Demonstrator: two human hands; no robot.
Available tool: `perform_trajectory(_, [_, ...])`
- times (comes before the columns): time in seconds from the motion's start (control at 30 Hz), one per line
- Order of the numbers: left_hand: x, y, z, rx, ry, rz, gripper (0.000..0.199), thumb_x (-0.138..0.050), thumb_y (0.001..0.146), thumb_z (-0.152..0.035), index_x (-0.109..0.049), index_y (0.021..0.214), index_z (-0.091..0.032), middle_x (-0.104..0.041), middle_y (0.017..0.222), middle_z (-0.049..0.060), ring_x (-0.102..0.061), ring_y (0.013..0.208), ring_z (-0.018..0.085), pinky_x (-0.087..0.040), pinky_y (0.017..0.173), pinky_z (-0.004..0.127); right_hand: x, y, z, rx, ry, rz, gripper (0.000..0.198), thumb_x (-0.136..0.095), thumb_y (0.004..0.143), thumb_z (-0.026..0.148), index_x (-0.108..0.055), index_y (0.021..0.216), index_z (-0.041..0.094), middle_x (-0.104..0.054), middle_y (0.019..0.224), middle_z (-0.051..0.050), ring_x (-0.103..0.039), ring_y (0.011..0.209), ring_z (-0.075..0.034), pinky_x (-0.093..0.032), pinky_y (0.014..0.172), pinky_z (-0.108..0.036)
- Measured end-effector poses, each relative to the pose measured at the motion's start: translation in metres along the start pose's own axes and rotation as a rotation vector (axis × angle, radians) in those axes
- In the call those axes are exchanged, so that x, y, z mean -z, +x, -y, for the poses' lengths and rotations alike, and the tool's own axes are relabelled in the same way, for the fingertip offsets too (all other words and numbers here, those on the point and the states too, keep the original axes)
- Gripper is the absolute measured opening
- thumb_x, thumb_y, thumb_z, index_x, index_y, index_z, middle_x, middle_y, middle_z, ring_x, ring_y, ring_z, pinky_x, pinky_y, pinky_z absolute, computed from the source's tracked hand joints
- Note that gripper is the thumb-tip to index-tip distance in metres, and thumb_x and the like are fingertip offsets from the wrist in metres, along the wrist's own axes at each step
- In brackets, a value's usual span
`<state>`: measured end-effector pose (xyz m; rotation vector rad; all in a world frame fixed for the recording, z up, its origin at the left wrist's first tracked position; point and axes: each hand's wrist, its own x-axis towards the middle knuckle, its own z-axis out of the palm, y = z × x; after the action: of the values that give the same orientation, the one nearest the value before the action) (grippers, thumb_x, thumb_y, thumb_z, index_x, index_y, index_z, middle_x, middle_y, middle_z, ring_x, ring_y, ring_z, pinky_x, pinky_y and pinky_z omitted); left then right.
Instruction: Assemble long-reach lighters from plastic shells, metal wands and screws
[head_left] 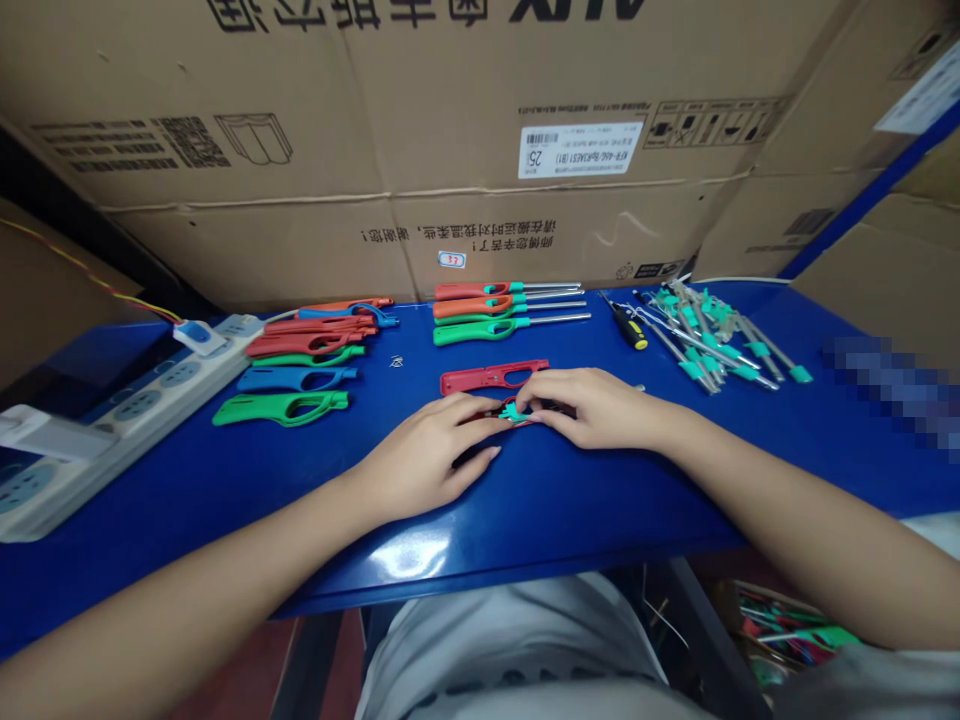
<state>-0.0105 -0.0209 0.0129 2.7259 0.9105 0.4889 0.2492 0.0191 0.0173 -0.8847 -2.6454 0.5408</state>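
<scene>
A red lighter casing half with a teal part (514,412) in it lies on the blue table, mostly hidden under my fingers. My left hand (435,450) presses its fingers on the left end of this casing, with the thumb held a little apart. From the other side, the thumb and index finger of my right hand (596,410) pinch at the teal part. Just beyond my fingertips lies another red casing half (480,378), its inner side facing up. A thin metal end shows past my right hand.
Assembled long-necked lighters (480,330) lie behind; coloured casings (281,407) are stacked at left beside a power strip (172,385). Small springs (396,361), a screwdriver (628,325) and a pile of metal tubes with teal parts (709,345) sit around. A cardboard wall (450,150) bounds the back.
</scene>
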Motion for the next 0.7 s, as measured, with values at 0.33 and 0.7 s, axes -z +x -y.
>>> perform_trajectory(0.33, [-0.003, 0.0, 0.002, -0.021, -0.021, -0.018, 0.038, -0.052, 0.098, -0.021, -0.062, 0.135, -0.021, -0.062, 0.134, 0.014, -0.057, 0.123, 0.027, -0.049, 0.107, 0.048, 0.004, 0.0, -0.003, 0.008, 0.066, -0.007, 0.016, -0.057, 0.093, 0.017, -0.066, 0.106, 0.019, -0.07, 0.102, -0.007, -0.064, 0.085, -0.018, -0.047, 0.074, -0.028])
perform_trajectory(0.7, [-0.006, 0.0, 0.006, -0.018, -0.009, -0.027, 0.039, -0.048, 0.099, -0.013, -0.064, 0.133, -0.022, -0.062, 0.134, 0.012, -0.057, 0.122, 0.026, -0.05, 0.106, 0.045, 0.008, 0.0, -0.004, -0.013, 0.093, 0.019, 0.013, -0.058, 0.093, 0.015, -0.068, 0.101, 0.017, -0.069, 0.097, -0.006, -0.062, 0.08, -0.015, -0.047, 0.071, -0.025])
